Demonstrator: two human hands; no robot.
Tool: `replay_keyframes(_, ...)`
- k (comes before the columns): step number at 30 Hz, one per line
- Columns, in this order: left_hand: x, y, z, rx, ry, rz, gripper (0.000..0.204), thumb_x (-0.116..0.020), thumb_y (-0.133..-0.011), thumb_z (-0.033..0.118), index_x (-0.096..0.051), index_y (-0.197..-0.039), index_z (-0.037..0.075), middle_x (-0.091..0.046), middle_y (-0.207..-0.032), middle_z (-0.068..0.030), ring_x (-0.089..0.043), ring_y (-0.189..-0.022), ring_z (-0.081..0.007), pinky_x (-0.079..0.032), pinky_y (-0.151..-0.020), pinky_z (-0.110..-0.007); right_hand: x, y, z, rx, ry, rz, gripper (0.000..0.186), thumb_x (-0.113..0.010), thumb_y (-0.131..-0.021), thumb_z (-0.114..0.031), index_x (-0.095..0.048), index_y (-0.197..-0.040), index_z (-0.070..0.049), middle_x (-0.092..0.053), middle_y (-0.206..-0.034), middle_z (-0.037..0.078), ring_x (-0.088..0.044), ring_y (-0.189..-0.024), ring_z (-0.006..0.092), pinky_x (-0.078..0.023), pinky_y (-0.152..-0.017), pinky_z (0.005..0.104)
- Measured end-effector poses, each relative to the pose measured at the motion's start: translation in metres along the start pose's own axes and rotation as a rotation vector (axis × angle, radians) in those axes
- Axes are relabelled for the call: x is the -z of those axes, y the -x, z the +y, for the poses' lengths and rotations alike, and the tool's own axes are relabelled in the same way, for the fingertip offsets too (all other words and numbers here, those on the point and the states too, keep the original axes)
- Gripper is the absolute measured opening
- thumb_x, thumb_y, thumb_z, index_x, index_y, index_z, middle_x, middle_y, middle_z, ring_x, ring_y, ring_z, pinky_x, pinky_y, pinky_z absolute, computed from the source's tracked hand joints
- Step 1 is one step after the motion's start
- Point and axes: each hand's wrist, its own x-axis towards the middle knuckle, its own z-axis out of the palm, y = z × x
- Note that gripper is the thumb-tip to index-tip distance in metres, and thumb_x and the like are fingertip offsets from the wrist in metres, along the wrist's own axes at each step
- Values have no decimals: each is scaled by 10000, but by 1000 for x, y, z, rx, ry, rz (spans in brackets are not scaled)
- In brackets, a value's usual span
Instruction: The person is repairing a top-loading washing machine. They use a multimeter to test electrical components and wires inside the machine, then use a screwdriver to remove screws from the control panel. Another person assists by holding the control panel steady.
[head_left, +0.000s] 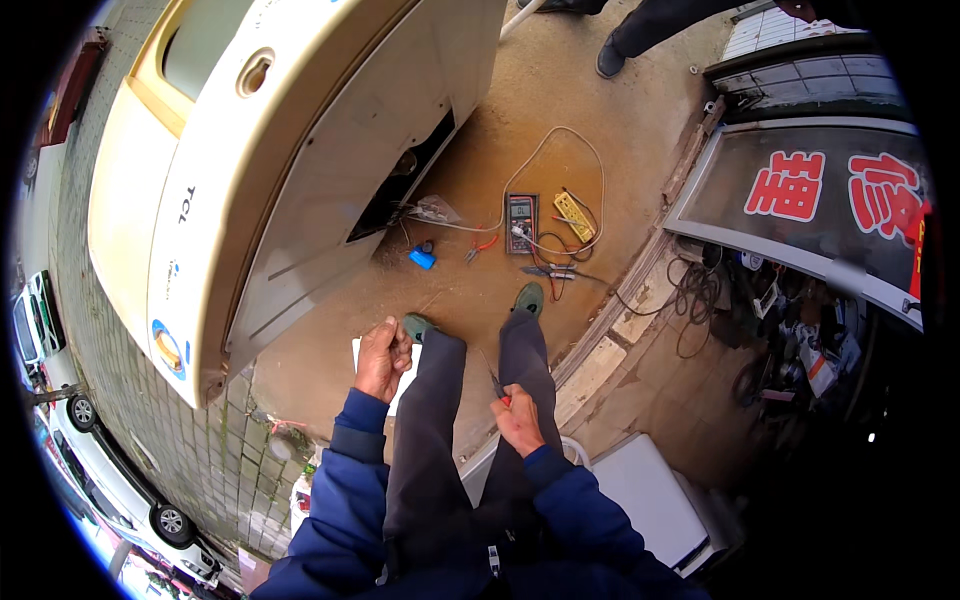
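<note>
Near knees [442, 352] | left hand [382, 360] closed, contents unclear | right hand [519, 420] gripping red-handled tool [499, 388]

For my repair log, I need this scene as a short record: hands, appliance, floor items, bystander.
Left hand: grip curled shut; whether it holds anything is unclear
Right hand: grip closed on a red-handled tool, metal end pointing away from the body
Appliance: large, cream, with a dark opening in its panel
Floor: multimeter, yellow power strip, red-handled pliers, blue object
Bystander: a leg at the top edge
</note>
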Motion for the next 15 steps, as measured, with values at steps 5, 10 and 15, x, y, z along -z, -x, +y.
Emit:
replay_keyframes(5, -56, -134, -93, 119, -262, -4, 198, -570, -1096, 188, -639, -1130, 5, -694, -959, -67, -644, -763, -118, -558, -666, -250, -5, -67, 53, -126, -44, -116, 348, -681, -937, -285, -694, -1083, 31, -709, -861, 206, -685, -813, 327, -529, -764, 422)
replay_keyframes(10, -118, -290, -176, 144, -359, -10, 208, -515, -1095, 104, -611, -1235, -16, -699, -1050, -85, -697, -894, -148, -610, -826, -267, 4, -118, 94, -203, -97, -158, 331, -685, -958, -287, -712, -1101, 11, -698, -818, 175, -688, -769, 281, -527, -733, 404)
replay_keyframes(15, -173, -424, -222, 60, -459, -46, 283, -485, -1075, 46, -559, -1301, -107, -689, -1109, -139, -708, -955, -179, -630, -837, -278, 33, -146, 90, -215, -236, -257, 276, -646, -983, -257, -642, -1066, 6, -698, -809, 247, -703, -810, 473, -531, -731, 528)
